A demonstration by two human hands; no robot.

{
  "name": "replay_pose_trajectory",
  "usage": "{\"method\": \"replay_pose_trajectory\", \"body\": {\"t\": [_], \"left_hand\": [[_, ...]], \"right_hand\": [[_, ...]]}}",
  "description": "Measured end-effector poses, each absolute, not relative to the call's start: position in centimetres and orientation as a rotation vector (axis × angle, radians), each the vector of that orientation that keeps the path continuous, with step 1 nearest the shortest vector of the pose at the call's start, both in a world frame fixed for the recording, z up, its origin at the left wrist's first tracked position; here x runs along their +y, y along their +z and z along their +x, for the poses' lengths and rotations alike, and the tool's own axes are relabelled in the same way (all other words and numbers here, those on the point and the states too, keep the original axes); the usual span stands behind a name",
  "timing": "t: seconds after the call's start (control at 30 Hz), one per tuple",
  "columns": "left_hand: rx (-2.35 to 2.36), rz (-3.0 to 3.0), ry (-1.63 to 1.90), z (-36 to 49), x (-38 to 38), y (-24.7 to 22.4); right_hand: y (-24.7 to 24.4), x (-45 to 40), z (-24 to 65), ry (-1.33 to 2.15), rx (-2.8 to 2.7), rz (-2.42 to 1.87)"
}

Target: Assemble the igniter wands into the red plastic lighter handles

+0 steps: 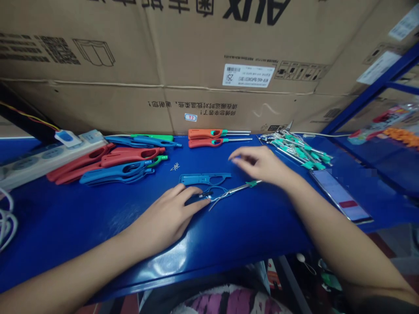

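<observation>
My left hand (173, 209) is closed at the handle of a blue lighter casing half (218, 190) on the table, its thumb and forefinger at the small black and white inner parts. A metal lighter tube with a green collar (242, 188) runs out to the right from that casing, and a loose wire sticks out below. Just behind lies the matching blue casing half (204, 179). My right hand (262, 163) hovers past the tube's end, fingers bent and apart, with nothing visible in them. Several small screws (175, 166) lie beyond the casing halves.
Two assembled orange-red lighters (204, 143) lie at the back. Red and blue casing halves (131, 157) are heaped at left beside a power strip (52, 155). At right sit a pile of tubes with green collars (297, 150) and a phone (340, 196). A cardboard box (131, 104) walls the back.
</observation>
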State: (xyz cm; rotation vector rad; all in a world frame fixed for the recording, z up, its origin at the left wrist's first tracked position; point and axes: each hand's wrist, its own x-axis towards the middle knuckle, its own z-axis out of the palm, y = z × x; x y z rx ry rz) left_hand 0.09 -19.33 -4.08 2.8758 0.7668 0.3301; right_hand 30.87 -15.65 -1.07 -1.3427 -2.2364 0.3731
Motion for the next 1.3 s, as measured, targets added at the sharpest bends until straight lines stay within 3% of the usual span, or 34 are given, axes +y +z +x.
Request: {"method": "replay_pose_trajectory", "body": {"t": [0.17,0.23,0.4,0.7,0.97,1.3], "left_hand": [[0.759,2.883,0.362,-0.2,-18.9,-4.4],[0.752,2.889,0.389,-0.3,-18.8,-4.6],[0.729,2.898,0.425,-0.5,-18.6,-4.9],[0.721,2.923,0.451,-0.3,-18.6,-4.6],[0.695,2.963,0.456,-0.5,-18.9,-4.5],[0.711,2.888,0.451,-0.6,-19.0,-4.1]], "right_hand": [[-0.7,-13.0,38.0,-0.219,-1.720,-2.162],[-1.1,-12.4,40.3,-0.209,-1.522,-2.430],[-2.5,-11.7,42.7,-0.125,-1.365,-2.587],[-0.6,-12.0,41.2,-0.057,-1.434,-2.379],[-1.6,-13.6,33.4,0.615,-2.047,-1.847],[-0.4,-15.4,32.8,0.462,-2.427,-1.705]]}}
